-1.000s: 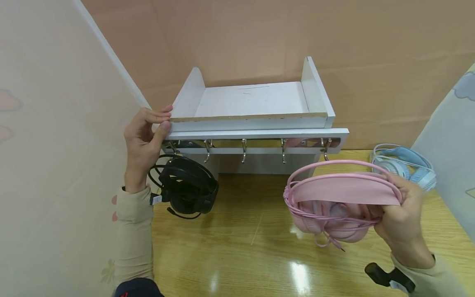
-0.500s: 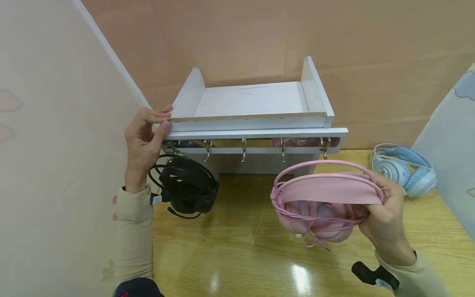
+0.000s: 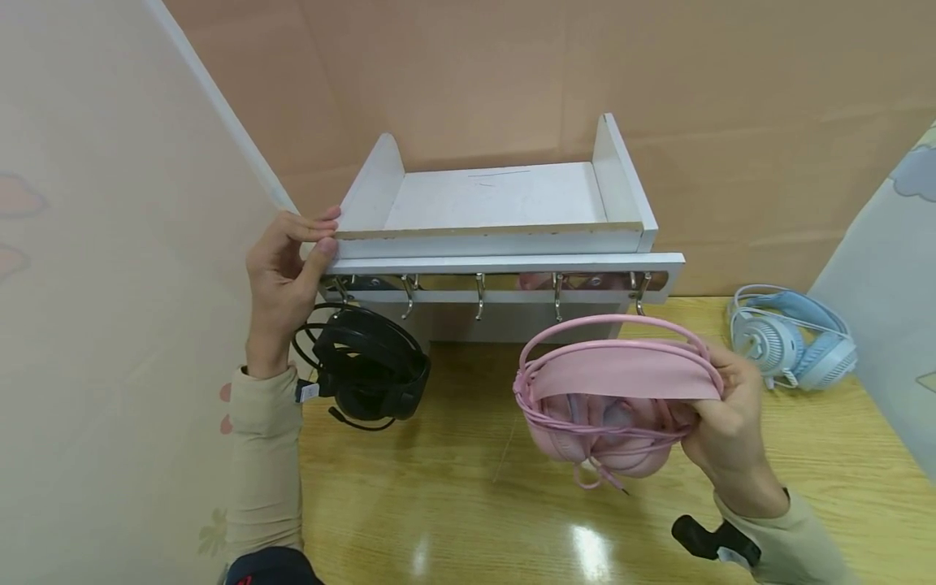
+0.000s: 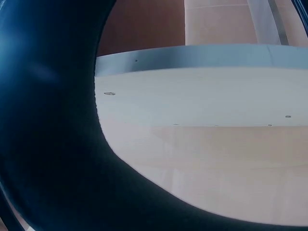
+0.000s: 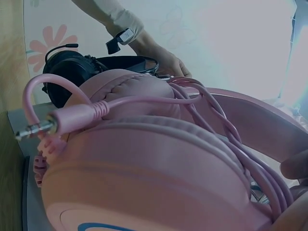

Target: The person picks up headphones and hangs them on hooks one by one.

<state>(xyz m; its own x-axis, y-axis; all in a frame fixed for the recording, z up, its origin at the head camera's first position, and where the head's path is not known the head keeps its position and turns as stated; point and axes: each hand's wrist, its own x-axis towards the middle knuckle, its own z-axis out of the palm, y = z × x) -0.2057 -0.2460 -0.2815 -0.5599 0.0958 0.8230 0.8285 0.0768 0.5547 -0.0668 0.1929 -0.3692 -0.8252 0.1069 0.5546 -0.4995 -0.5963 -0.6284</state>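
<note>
My right hand (image 3: 731, 422) grips a pink headset (image 3: 621, 374) by its right side, in front of the hook rail. Its cable is wound round it, and the plug (image 5: 72, 118) sticks out in the right wrist view. My left hand (image 3: 281, 280) pinches the left front corner of a white shelf (image 3: 497, 244). Below that hand a black headset (image 3: 373, 366) with a microphone boom hangs at the leftmost hook (image 3: 340, 291). The black headset's dark curve (image 4: 48, 115) fills much of the left wrist view.
Several metal hooks (image 3: 480, 296) line the rail under the shelf, the rightmost hook (image 3: 642, 292) just above the pink headset. A light blue headset (image 3: 797, 337) lies on the wooden surface (image 3: 439, 504) at the right. Patterned walls (image 3: 132, 325) stand on both sides.
My right hand has carried the pink headset leftward, from right of the rail's end to below its right part. The left hand and the black headset stay in place.
</note>
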